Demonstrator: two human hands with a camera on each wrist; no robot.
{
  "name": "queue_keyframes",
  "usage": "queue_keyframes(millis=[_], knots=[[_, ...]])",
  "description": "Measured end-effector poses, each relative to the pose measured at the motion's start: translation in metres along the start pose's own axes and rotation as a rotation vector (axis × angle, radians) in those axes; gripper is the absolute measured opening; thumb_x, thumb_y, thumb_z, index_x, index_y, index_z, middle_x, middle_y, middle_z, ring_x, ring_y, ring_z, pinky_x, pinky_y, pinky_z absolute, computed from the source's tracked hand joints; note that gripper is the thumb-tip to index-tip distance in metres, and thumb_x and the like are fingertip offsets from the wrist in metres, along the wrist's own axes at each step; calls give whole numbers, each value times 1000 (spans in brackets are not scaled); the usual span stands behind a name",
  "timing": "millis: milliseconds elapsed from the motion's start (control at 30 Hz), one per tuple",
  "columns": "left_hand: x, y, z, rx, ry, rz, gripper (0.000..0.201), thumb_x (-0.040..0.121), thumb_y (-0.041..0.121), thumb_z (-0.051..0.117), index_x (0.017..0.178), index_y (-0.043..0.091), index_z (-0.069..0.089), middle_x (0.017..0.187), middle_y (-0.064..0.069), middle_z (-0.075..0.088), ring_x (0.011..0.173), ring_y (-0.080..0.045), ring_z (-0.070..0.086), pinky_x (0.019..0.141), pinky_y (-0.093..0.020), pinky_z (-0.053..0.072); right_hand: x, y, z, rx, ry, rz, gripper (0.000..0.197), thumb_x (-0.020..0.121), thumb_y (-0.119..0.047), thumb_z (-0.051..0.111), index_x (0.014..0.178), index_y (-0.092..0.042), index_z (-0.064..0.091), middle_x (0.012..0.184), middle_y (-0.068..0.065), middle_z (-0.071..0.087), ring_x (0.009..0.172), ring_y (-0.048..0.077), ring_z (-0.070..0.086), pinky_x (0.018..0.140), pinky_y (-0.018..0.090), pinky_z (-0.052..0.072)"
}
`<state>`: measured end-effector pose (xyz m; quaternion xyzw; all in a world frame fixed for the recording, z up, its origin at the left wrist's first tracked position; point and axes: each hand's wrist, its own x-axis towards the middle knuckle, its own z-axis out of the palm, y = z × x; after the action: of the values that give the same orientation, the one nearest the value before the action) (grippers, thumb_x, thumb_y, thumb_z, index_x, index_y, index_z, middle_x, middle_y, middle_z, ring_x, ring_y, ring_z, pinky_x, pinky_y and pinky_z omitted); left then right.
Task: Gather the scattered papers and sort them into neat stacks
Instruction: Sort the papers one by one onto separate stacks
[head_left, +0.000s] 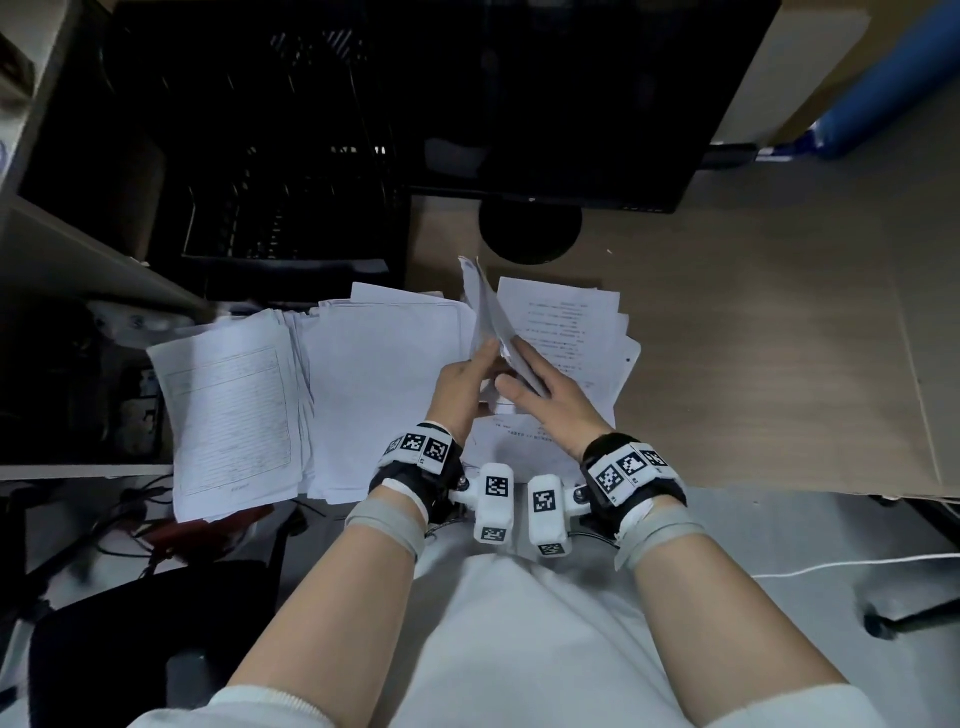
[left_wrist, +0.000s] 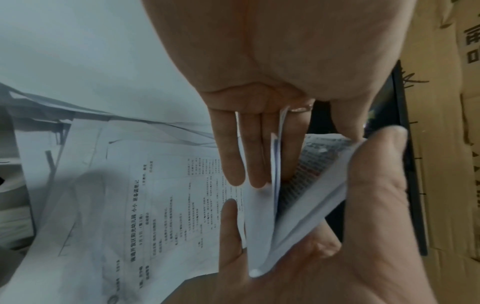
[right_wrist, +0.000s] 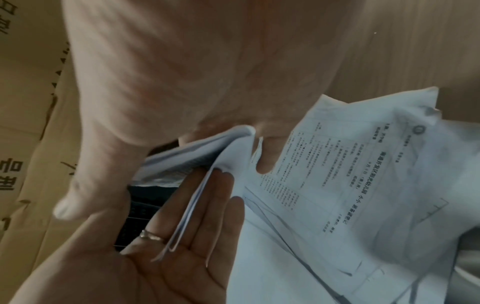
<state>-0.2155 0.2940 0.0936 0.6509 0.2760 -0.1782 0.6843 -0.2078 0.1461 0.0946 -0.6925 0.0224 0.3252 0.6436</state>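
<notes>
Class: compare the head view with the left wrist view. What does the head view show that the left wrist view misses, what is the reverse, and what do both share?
Only the head view shows the monitor stand and the leftmost paper stack overhanging the desk edge. Only the left wrist view shows the ring on a left finger. Both show the left hand and right hand holding a bundle of sheets above the printed papers.

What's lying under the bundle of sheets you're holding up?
Under the held bundle lie loose printed sheets on the desk. Both hands cover the sheets nearest you.
</notes>
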Motion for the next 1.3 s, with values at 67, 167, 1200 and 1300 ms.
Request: queue_keyframes(millis=[67, 167, 1200, 1300], knots=[[1, 0, -1, -5, -14, 7, 42, 95, 51, 61, 92, 12, 78, 79, 1, 75, 81, -16, 70, 71, -30, 56, 0, -2, 0, 8, 24, 1, 66, 90, -54, 58, 150, -38, 37, 153, -19, 37, 134, -6, 35, 108, 14, 28], [1, 0, -6, -39, -27, 11, 40, 94, 49, 62, 94, 12, 78, 86, -3, 78, 87, -17, 74, 67, -29, 58, 0, -5, 2, 17, 41, 5, 57, 90, -58, 54, 144, -42, 44, 148, -23, 38, 135, -6, 32, 110, 20, 23], [23, -66, -44, 174, 314, 50, 63, 69, 53, 65, 83, -8, 62, 70, -8, 62, 68, -21, 56, 79, -55, 56, 10, 124, -31, -55, 750, 631, 33, 73, -31, 54, 102, -15, 58, 98, 1, 67, 83, 27, 67, 77, 44, 60], [17, -63, -43, 227, 298, 59, 47, 78, 46, 69, 79, -2, 68, 74, -15, 71, 70, -23, 62, 81, -54, 58, 8, 120, -22, -25, 630, 738, 60, 67, -41, 63, 115, -10, 45, 100, 7, 67, 85, 27, 69, 77, 43, 59]])
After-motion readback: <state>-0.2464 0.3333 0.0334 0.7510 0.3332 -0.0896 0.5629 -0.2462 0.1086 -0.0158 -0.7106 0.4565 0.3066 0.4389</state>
